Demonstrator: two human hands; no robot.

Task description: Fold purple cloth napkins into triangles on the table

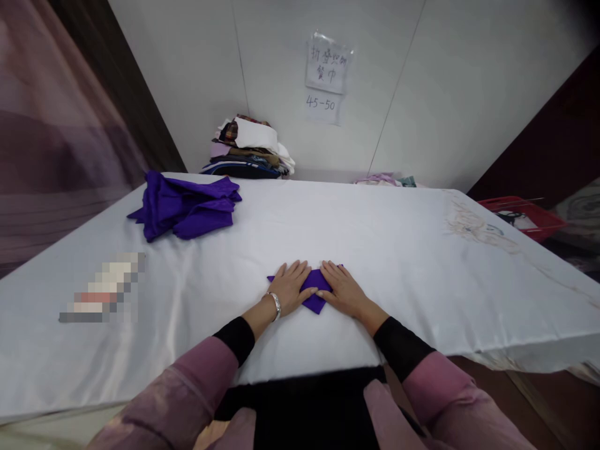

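The purple napkin is lying folded on the near middle of the table, right in front of me, with one pointed corner aiming toward my body and smaller tips showing out at the far left and far right. My left hand is resting palm down over its left part, and my right hand is covering its right part in the same way. My fingers are stretching out straight and flat, only slightly parted and gripping nothing, while my two thumbs are pointing inward and nearly meeting over the purple fabric. A silver bracelet is circling my left wrist, and black cuffs are ending my pink sleeves. Beneath everything a glossy white tablecloth is spreading, its floral pattern showing at the far right. A heap of purple cloth is lying crumpled at the far left, and nearer on that side a pixelated item is lying, too obscured for me to identify. Past the far edge, a stack of folded clothes is sitting left of centre, two handwritten sheets are hanging on the pale wall, and a red basket is standing beyond the table's right side.
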